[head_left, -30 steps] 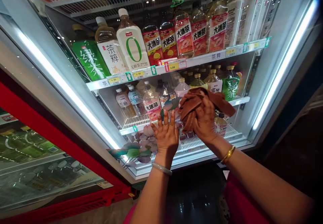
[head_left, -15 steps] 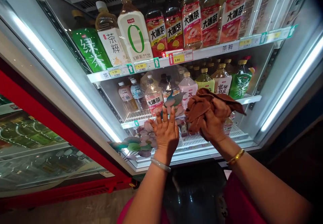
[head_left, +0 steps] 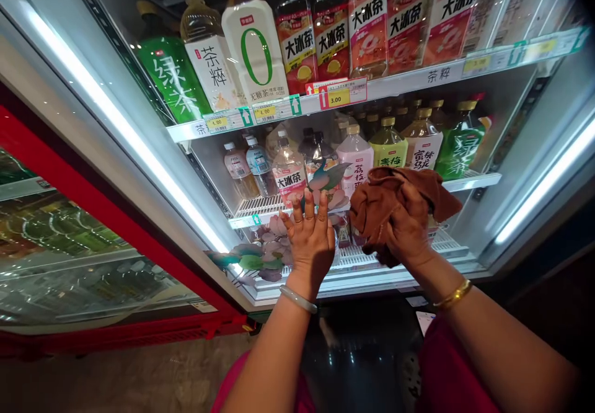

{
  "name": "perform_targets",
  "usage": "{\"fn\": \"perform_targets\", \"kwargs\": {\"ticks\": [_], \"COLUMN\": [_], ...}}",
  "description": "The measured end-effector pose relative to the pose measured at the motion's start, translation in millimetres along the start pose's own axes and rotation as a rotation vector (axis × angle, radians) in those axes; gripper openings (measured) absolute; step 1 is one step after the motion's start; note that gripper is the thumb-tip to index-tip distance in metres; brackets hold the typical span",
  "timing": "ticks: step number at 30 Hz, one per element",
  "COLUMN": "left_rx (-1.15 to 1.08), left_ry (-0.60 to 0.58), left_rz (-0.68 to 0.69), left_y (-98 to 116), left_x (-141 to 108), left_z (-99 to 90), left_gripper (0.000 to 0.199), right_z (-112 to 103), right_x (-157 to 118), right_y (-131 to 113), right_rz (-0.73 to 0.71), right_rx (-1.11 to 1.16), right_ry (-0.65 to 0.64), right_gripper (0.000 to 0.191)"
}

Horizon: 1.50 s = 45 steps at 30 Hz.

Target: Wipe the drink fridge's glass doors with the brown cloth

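Observation:
A crumpled brown cloth (head_left: 379, 208) is bunched in my right hand (head_left: 411, 224), held up before the lower shelves of a lit drinks cooler. My left hand (head_left: 310, 236) is raised with its fingers spread, palm toward the cooler and holding nothing. It overlaps a flower and leaf decal (head_left: 267, 255), which seems to be on clear glass in front of the bottles; whether the palm touches the glass I cannot tell. Beyond the hands stand a pink-labelled bottle (head_left: 357, 162), a yellow-green bottle (head_left: 389, 146) and an iced tea bottle (head_left: 289, 174).
An upper shelf edge (head_left: 400, 84) with price tags carries a row of large tea bottles, including a green bottle (head_left: 171, 72). To the left is a red-framed cooler (head_left: 111, 224) with more bottles. A dark, glossy surface (head_left: 357, 351) lies below, between my arms.
My right hand has moved slightly right with the cloth, which now looks more spread out. The left hand stays in nearly the same place with fingers spread. The view has shifted a little.

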<state>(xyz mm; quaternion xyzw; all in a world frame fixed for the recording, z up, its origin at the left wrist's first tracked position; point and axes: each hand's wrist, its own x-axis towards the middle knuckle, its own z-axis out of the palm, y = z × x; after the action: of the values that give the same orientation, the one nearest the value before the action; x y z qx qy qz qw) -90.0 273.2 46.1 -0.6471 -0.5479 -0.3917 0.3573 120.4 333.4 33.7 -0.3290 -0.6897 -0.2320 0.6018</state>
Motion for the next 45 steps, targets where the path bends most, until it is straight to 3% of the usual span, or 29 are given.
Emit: {"fn": "perform_targets", "kwargs": {"ticks": [5,9,12,16,19,21,24,28,30,33,36,39,42,45], "left_rx": [0.033,0.018,0.039,0.039,0.041,0.06,0.041,-0.065,-0.131,-0.367,-0.696,-0.947,-1.162,-1.408], "left_ry": [-0.004,0.041,0.033,0.034,0.018,0.013,-0.001,-0.034,-0.034,-0.032,-0.188,-0.349,-0.33,-0.232], "left_rz": [-0.005,0.05,0.06,0.03,0.023,0.027,0.055,0.055,0.079,0.102,-0.055,-0.315,-0.66,-0.922], "left_y": [-1.7,-16.1,-24.8,-25.2,-25.0,-28.5,-38.2,-46.2,-42.9,-28.9,-12.2,-3.0,-4.8,-14.1], "left_x": [-4.4,-8.2,-7.8,-5.3,-5.9,-8.3,-13.1,-15.5,-13.9,-10.3,-7.9,-6.8,-3.0,4.9], "left_z": [2.4,3.4,0.5,-4.5,-6.4,-6.7,-8.2,-21.0,-34.3,-57.9,-74.5,-77.9,-77.2,-83.5], "left_gripper": [0.074,0.081,0.08,0.08,0.078,0.075,0.075,0.081,0.072,0.057,0.056,0.067,0.054,0.036], "right_z": [20.0,24.8,17.1,4.5,6.3,13.3,25.4,28.4,22.2,7.5,-5.0,-10.3,-16.0,-29.9], "right_x": [19.0,10.0,-2.2,3.0,21.6,31.0,30.7,14.4,11.2,18.2,29.6,36.5,42.8,54.0], "right_y": [-41.5,-66.1,-58.7,-35.5,-38.9,-53.8,-79.2,-87.2,-81.6,-79.4,-91.0,-100.2,-94.0,-80.7], "right_rz": [0.049,-0.126,-0.168,-0.016,0.104,0.097,-0.007,-0.185,-0.195,-0.071,0.036,0.134,0.336,0.778], "right_rx": [0.024,0.145,0.187,0.167,0.093,0.067,0.095,0.131,0.114,0.067,0.108,0.328,0.692,1.012], "right_ry": [0.033,-0.199,-0.294,-0.143,-0.013,-0.011,-0.12,-0.317,-0.279,-0.159,-0.191,-0.409,-0.666,-0.839], "right_gripper": [0.057,0.06,0.064,0.059,0.06,0.066,0.071,0.056,0.045,0.029,0.022,0.031,0.043,0.055]}}
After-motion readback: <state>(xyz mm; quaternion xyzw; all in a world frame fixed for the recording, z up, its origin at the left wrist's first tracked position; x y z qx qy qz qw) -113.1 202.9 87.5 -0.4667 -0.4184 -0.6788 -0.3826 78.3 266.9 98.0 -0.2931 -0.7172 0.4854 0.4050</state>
